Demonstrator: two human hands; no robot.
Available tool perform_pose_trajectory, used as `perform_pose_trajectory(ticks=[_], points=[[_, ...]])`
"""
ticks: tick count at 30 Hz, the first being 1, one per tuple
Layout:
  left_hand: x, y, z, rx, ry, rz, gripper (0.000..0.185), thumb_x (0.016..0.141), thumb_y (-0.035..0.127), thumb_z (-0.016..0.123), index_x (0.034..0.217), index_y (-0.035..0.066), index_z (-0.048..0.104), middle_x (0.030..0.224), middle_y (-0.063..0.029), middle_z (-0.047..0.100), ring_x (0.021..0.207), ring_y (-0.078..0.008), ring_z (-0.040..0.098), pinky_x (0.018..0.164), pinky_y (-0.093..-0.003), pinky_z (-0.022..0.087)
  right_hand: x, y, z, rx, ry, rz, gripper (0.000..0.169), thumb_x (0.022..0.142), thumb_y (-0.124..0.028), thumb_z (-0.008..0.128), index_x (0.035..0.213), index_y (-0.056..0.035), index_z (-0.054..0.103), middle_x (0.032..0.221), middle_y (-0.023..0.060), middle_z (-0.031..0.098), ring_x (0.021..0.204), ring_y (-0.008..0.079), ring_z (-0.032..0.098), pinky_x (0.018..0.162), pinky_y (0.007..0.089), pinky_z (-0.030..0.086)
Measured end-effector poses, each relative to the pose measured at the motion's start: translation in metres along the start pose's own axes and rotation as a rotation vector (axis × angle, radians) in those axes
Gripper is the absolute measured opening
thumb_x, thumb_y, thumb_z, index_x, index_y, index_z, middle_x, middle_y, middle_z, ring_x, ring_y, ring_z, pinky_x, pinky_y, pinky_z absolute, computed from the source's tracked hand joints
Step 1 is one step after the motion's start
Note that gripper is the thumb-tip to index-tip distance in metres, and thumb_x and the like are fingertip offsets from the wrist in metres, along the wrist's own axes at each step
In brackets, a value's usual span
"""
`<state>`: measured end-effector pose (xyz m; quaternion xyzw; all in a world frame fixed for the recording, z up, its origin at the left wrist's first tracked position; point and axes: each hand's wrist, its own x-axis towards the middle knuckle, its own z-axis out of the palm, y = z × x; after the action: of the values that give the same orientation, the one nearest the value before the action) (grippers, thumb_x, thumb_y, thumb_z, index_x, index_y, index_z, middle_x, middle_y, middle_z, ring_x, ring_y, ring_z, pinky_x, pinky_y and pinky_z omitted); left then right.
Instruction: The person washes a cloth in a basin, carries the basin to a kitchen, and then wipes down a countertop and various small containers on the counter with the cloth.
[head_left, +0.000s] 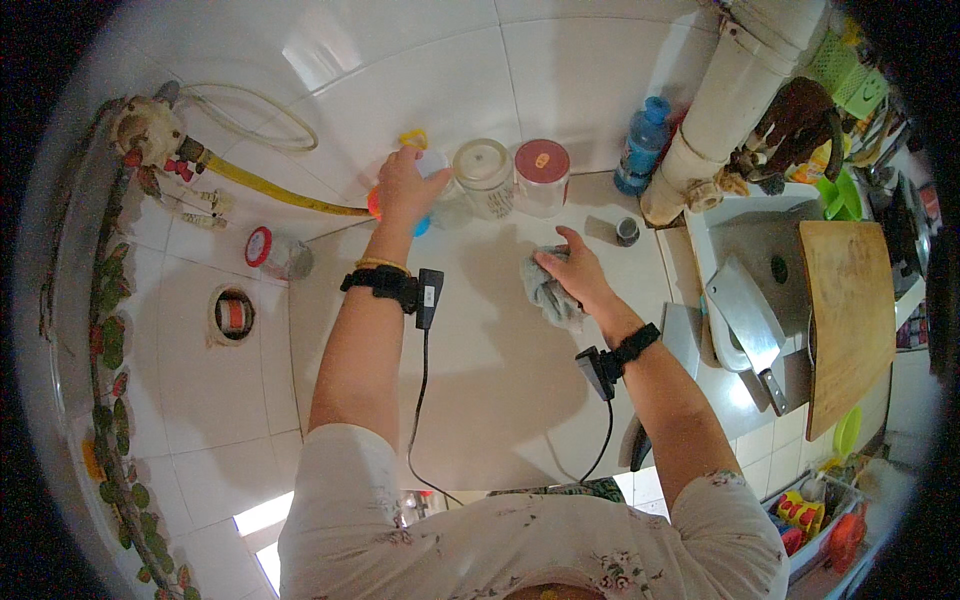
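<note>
My left hand (409, 187) is at the back of the worktop by the tiled wall, its fingers around a container with a pale lid (433, 162). Orange and blue parts show under that hand, but what they belong to is partly hidden. A crumpled grey-green cloth (551, 292) lies on the pale worktop (465, 375) beneath my right hand (577, 266), which grips its upper edge. To the right of the left hand stand a clear jar with a pale lid (482, 176) and a jar with a dark red lid (541, 176).
A small dark-topped container (627, 231) and a blue bottle (643, 146) stand near the white pipe (694, 135). A cleaver (746, 322) lies across the sink edge beside a wooden cutting board (847, 322). A red-lidded jar (276, 253) and yellow hose (285, 193) are at left.
</note>
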<state>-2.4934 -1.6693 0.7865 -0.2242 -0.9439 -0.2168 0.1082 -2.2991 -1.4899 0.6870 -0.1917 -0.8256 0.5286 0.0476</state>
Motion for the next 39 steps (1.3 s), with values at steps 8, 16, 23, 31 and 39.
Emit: perform_pose_trajectory(ticks=[8, 16, 23, 31, 39], points=[[-0.058, 0.015, -0.008, 0.059, 0.093, 0.175, 0.073, 0.056, 0.031, 0.077, 0.113, 0.0, 0.043, 0.108, -0.0173, 0.046, 0.104, -0.0331, 0.043, 0.091, -0.0405, 0.035, -0.019, 0.021, 0.006, 0.044, -0.053, 0.072, 0.071, 0.07, -0.047, 0.063, 0.12, -0.001, 0.041, 0.096, 0.0222, 0.059, 0.093, 0.0346, 0.057, 0.079, 0.0381, 0.045], [-0.058, 0.013, -0.014, 0.029, -0.134, 0.155, 0.078, 0.055, 0.031, 0.077, 0.115, -0.003, 0.042, 0.116, -0.0196, 0.041, 0.111, -0.0334, 0.038, 0.095, -0.0394, 0.032, -0.028, 0.026, 0.007, 0.02, -0.093, 0.081, 0.071, 0.071, -0.049, 0.061, 0.119, -0.0006, 0.041, 0.1, 0.0214, 0.058, 0.094, 0.0335, 0.057, 0.08, 0.035, 0.045], [-0.018, 0.003, -0.01, 0.105, -0.276, 0.036, 0.073, 0.059, 0.035, 0.069, 0.117, -0.002, 0.043, 0.112, -0.0216, 0.048, 0.108, -0.0332, 0.043, 0.092, -0.0359, 0.036, -0.03, 0.029, 0.003, 0.109, -0.121, 0.129, 0.065, 0.072, -0.042, 0.062, 0.118, -0.0005, 0.042, 0.101, 0.0219, 0.058, 0.095, 0.0332, 0.057, 0.082, 0.0354, 0.044], [0.016, -0.003, -0.008, 0.009, -0.104, 0.015, 0.065, 0.062, 0.037, 0.068, 0.112, 0.001, 0.047, 0.109, -0.0197, 0.049, 0.102, -0.0321, 0.047, 0.088, -0.0367, 0.039, -0.035, 0.039, 0.002, 0.118, -0.066, 0.148, 0.061, 0.073, -0.039, 0.063, 0.116, -0.0008, 0.044, 0.099, 0.0225, 0.058, 0.094, 0.0334, 0.057, 0.079, 0.037, 0.045], [-0.001, -0.004, 0.0, 0.01, -0.056, 0.05, 0.062, 0.064, 0.034, 0.069, 0.113, 0.004, 0.045, 0.107, -0.0181, 0.048, 0.1, -0.0323, 0.048, 0.086, -0.0391, 0.039, -0.008, 0.02, -0.01, 0.179, 0.015, 0.152, 0.063, 0.072, -0.035, 0.065, 0.12, -0.0027, 0.041, 0.101, 0.0213, 0.057, 0.093, 0.031, 0.056, 0.078, 0.0353, 0.045]])
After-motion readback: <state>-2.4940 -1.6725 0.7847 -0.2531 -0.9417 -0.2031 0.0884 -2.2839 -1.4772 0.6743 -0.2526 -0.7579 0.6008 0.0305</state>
